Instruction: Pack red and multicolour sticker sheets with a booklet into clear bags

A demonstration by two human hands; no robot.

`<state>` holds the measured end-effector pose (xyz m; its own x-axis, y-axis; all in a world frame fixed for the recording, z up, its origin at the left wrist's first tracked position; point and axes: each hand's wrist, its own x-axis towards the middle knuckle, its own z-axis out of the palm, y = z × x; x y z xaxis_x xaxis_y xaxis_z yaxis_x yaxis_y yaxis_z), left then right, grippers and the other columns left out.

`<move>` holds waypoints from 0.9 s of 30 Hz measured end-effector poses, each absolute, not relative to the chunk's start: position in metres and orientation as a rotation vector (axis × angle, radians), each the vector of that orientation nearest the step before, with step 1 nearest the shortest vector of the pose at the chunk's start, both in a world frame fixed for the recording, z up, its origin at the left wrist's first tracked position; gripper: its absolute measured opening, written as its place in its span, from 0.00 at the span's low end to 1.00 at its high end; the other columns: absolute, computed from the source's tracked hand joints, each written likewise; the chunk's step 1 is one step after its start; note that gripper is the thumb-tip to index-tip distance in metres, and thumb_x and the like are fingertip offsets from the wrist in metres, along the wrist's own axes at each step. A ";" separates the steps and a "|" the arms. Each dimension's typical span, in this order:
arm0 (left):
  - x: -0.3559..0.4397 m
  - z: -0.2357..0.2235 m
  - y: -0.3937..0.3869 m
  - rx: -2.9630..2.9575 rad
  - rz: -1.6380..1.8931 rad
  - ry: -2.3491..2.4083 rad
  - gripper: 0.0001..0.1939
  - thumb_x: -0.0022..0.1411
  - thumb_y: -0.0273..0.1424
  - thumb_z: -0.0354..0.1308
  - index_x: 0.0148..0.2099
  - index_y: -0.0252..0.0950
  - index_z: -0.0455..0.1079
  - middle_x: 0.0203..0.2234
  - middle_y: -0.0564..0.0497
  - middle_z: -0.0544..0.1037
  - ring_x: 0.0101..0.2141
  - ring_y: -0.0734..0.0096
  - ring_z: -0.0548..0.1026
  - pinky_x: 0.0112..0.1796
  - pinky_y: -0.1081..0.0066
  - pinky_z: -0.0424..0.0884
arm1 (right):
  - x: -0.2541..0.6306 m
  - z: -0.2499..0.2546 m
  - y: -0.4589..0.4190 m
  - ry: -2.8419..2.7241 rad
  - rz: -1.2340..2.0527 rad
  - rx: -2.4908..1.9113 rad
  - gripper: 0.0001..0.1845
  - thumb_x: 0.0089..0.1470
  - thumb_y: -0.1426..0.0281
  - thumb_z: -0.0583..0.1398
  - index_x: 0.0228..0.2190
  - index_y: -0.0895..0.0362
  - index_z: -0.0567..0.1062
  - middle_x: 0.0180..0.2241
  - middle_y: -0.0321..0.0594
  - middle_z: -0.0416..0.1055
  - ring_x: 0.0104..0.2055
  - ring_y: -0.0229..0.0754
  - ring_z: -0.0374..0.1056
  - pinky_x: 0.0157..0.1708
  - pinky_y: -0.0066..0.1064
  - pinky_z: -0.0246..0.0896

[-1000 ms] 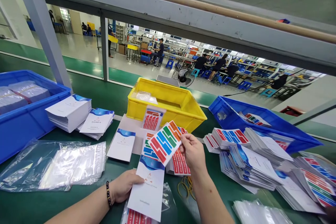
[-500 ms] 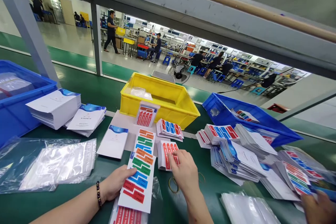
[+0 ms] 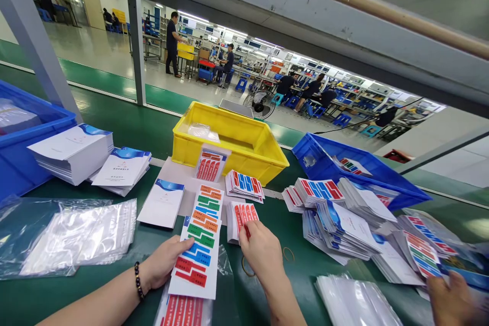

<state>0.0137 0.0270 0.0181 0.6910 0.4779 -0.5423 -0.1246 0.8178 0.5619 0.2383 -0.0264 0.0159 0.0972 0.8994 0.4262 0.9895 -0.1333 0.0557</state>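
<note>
"Max Level" and "Min Level" run in white up the red strips of a label sheet at the bottom center of the frame, below your left hand. On the multicolored sheet in that hand, dark print marks the orange, green, blue and red shapes, too small to read. White lettering on the red-striped stack at your right hand is partly covered. Titles on the blue-topped booklets at left are illegible.

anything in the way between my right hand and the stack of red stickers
Nothing visible: the right hand has its fingertips at the stack of red stickers, and the red-and-blue stack lies beyond it, not between.
</note>
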 end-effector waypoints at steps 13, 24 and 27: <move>0.018 -0.004 0.025 0.507 0.500 0.617 0.21 0.52 0.43 0.60 0.35 0.26 0.72 0.30 0.41 0.79 0.33 0.61 0.77 0.40 0.64 0.69 | 0.183 0.030 -0.035 -1.967 -0.522 -1.276 0.14 0.52 0.79 0.54 0.40 0.58 0.72 0.25 0.41 0.67 0.29 0.42 0.62 0.28 0.34 0.57; 0.019 0.000 0.021 0.657 0.475 0.680 0.23 0.47 0.48 0.61 0.25 0.29 0.71 0.18 0.51 0.73 0.23 0.73 0.70 0.28 0.74 0.65 | 0.124 0.002 -0.040 -2.045 -0.283 -1.261 0.09 0.55 0.77 0.51 0.32 0.60 0.72 0.22 0.42 0.67 0.24 0.41 0.60 0.23 0.33 0.56; 0.018 0.002 0.021 0.679 0.479 0.674 0.21 0.46 0.45 0.63 0.26 0.28 0.72 0.20 0.49 0.75 0.25 0.71 0.71 0.30 0.74 0.65 | 0.128 0.010 -0.042 -2.046 -0.046 -1.164 0.08 0.56 0.70 0.53 0.35 0.59 0.71 0.26 0.43 0.70 0.27 0.42 0.63 0.25 0.33 0.60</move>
